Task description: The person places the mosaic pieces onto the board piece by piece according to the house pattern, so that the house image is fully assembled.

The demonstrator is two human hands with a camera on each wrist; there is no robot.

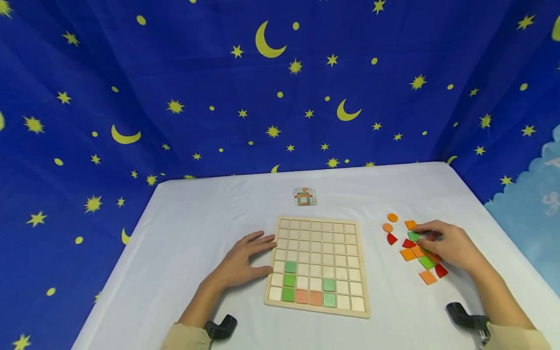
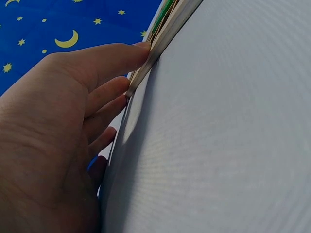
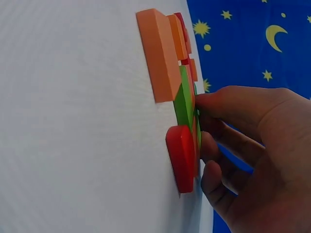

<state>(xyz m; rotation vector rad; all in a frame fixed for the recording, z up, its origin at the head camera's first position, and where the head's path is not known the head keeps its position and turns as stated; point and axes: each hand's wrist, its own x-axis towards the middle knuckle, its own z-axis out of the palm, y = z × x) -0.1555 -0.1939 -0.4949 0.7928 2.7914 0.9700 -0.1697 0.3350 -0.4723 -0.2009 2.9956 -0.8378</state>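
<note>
On the white table lies a wooden grid board (image 1: 316, 265), its lower rows holding several green tiles (image 1: 289, 280) and two salmon-coloured tiles (image 1: 308, 297). Resting against the board's left edge, my left hand (image 1: 245, 260) has its fingers spread; in the left wrist view, the thumb and fingers (image 2: 104, 68) touch the rim. My right hand (image 1: 450, 245) reaches over loose pieces at the right. Its thumb and index finger are apart around a green tile (image 1: 413, 236). Nearby are orange squares (image 1: 428, 277) and red quarter-round pieces (image 1: 441, 271). The right wrist view shows a red piece (image 3: 181, 158) beside the hand.
A small picture card (image 1: 305, 196) with a coloured grid pattern lies behind the board. Two orange discs (image 1: 392, 218) sit left of the loose pieces. A blue cloth (image 1: 280, 97) with yellow moons and stars hangs around the white tabletop (image 1: 210, 209).
</note>
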